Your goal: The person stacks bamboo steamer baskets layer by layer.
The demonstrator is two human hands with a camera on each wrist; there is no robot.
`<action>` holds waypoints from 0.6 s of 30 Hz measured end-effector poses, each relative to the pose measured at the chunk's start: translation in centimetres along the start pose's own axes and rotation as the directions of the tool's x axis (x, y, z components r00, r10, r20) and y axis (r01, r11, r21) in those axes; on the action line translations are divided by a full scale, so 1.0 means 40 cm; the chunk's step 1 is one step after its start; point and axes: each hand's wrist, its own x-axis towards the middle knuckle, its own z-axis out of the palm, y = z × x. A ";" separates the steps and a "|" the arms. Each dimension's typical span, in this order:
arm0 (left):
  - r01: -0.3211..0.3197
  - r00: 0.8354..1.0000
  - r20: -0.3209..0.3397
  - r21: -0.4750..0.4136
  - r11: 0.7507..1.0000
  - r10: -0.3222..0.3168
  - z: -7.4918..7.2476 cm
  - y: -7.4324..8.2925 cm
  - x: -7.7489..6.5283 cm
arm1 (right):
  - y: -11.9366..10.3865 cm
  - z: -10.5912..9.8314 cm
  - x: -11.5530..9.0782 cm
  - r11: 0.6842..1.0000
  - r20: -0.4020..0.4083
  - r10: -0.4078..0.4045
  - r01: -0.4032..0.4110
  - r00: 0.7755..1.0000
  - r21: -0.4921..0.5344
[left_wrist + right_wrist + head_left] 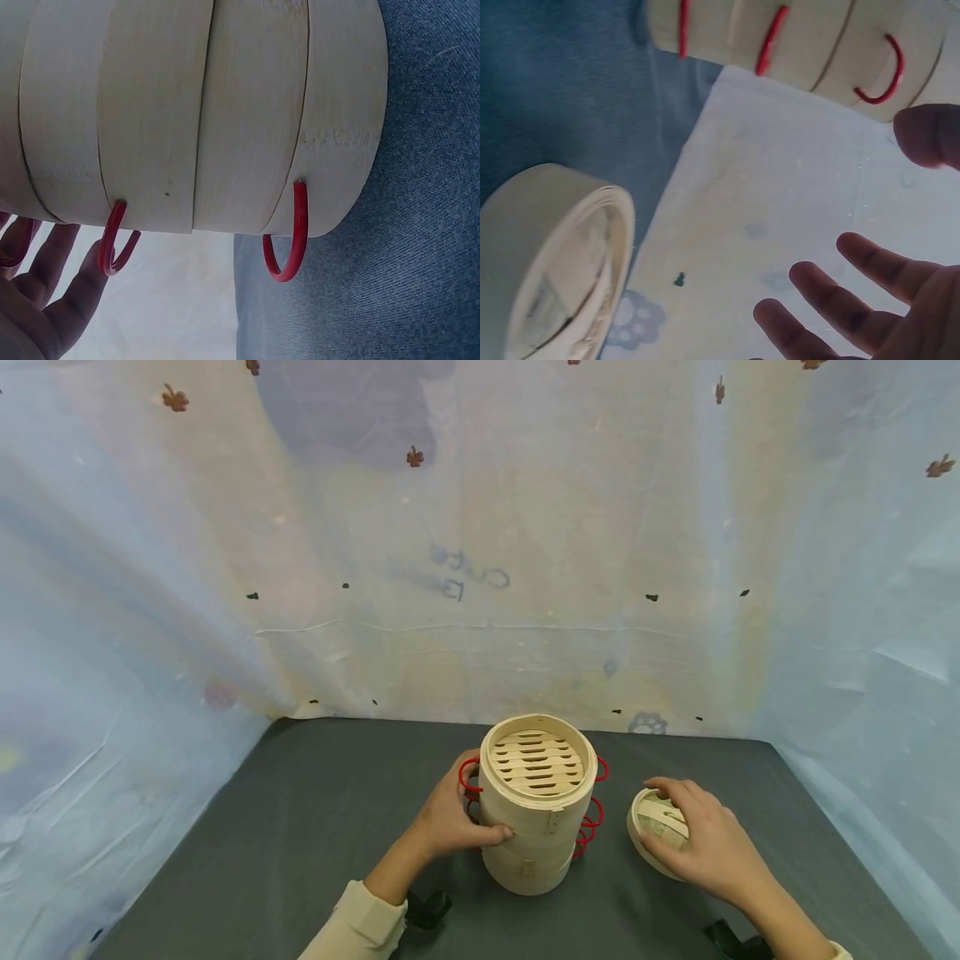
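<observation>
A tall stack of bamboo steamer baskets (pixel 521 864) with red loop handles (pixel 300 221) stands upright on the table. Its slatted top tier is uncovered. My left hand (pixel 448 818) holds the stack from the left, thumb across the front and the other fingers round the far side, partly hidden. To the right lies the round woven steamer lid (pixel 656 822). Over it is my right hand (pixel 712 843), and the right wrist view shows its fingers spread, apart from the lid and holding nothing.
A dark grey cloth (pixel 315 810) covers the table. Pale patterned sheeting (pixel 525 568) hangs behind it and along both sides. Small black objects show beside each wrist, partly hidden by the arms.
</observation>
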 end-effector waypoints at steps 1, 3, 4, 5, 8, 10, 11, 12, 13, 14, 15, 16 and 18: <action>0.001 1.000 0.000 -0.001 1.000 -0.001 0.000 -0.001 0.000 | 0.004 0.001 -0.002 1.000 0.012 0.012 -0.012 1.000 -0.006; 0.002 1.000 0.001 -0.002 1.000 -0.002 0.000 -0.002 0.000 | 0.012 0.004 -0.007 0.999 0.036 0.034 -0.033 0.999 -0.017; 0.003 1.000 0.002 -0.005 1.000 -0.003 0.000 -0.003 0.000 | 0.016 0.006 -0.010 0.999 0.049 0.043 -0.042 0.998 -0.021; 0.002 1.000 0.003 -0.007 1.000 -0.002 0.001 -0.004 0.000 | 0.021 0.009 -0.012 0.999 0.057 0.049 -0.047 0.997 -0.027; 0.000 1.000 0.003 -0.010 1.000 0.000 0.001 -0.006 0.000 | 0.037 0.018 -0.017 0.998 0.066 0.052 -0.049 0.996 -0.045; -0.001 1.000 0.001 -0.008 1.000 0.001 0.001 -0.007 0.000 | 0.050 0.026 -0.021 0.998 0.068 0.048 -0.045 0.997 -0.048; -0.004 1.000 0.000 -0.007 1.000 0.004 0.001 -0.008 0.001 | 0.057 0.029 -0.022 0.998 0.067 0.048 -0.045 0.997 -0.049; -0.006 1.000 -0.001 -0.006 1.000 0.006 0.001 -0.008 0.001 | 0.064 0.033 -0.024 0.998 0.070 0.049 -0.046 0.996 -0.051; -0.007 1.000 -0.001 -0.004 1.000 0.007 0.001 -0.008 0.001 | 0.071 0.037 -0.026 0.998 0.077 0.053 -0.049 0.996 -0.050; -0.008 1.000 -0.001 -0.002 1.000 0.008 0.001 -0.009 0.001 | 0.078 0.040 -0.027 0.997 0.086 0.058 -0.054 0.995 -0.052; -0.010 1.000 -0.001 0.000 1.000 0.010 0.001 -0.009 0.001 | 0.084 0.043 -0.029 0.997 0.095 0.065 -0.060 0.993 -0.055; -0.012 1.000 -0.002 0.002 1.000 0.012 0.001 -0.009 0.000 | 0.090 0.046 -0.031 0.996 0.105 0.074 -0.068 0.992 -0.060; -0.015 1.000 -0.003 0.004 1.000 0.015 0.001 -0.008 0.000 | 0.100 0.051 -0.034 0.995 0.123 0.087 -0.080 0.988 -0.067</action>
